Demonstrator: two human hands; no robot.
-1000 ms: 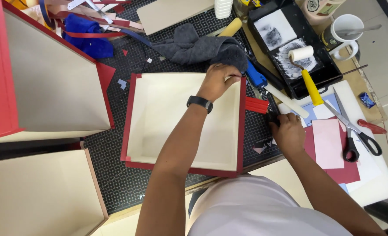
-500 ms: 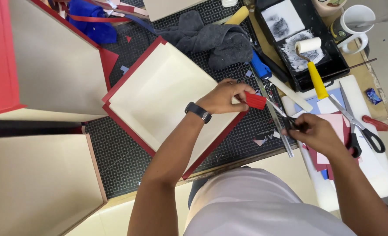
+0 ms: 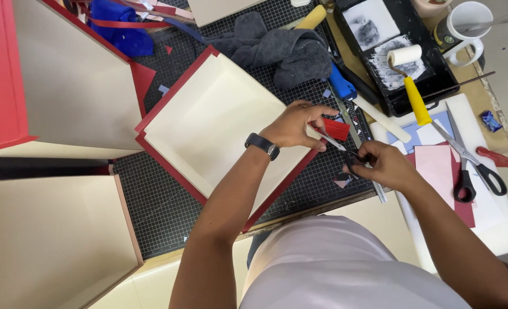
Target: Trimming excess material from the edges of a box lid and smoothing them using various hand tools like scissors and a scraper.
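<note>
— Where is the red flap [image 3: 335, 129] sitting?

— At the right-hand corner of the shallow cream-lined box tray [image 3: 219, 123], which lies turned on the diagonal on the black gridded cutting mat [image 3: 156, 200]. The flap sticks out past the tray's red edge, towards the right.

— And the left hand [image 3: 295, 124]?

— It rests over that same corner, fingers curled down and closed onto the flap's inner end, pinning it against the tray. A dark watch [image 3: 262, 145] sits on the wrist.

— The right hand [image 3: 382, 165]?

— Just to the right of the flap and slightly nearer the body. Its fingers are folded through the dark handles of a pair of scissors [image 3: 345, 150]. The blades point up and left, their tips reaching the flap beneath the left fingers. I cannot tell how far the blades are parted.

— So which way does the flap lie from the scissors?

— Up and left of the right hand, along the line of the blades; the left hand is the nearer one, already touching it.

— Anything else close by?

— A second pair of scissors [image 3: 472, 163] lies on pink paper, and a yellow-handled paint roller [image 3: 409, 80] rests in a black tray [image 3: 444, 77].
</note>
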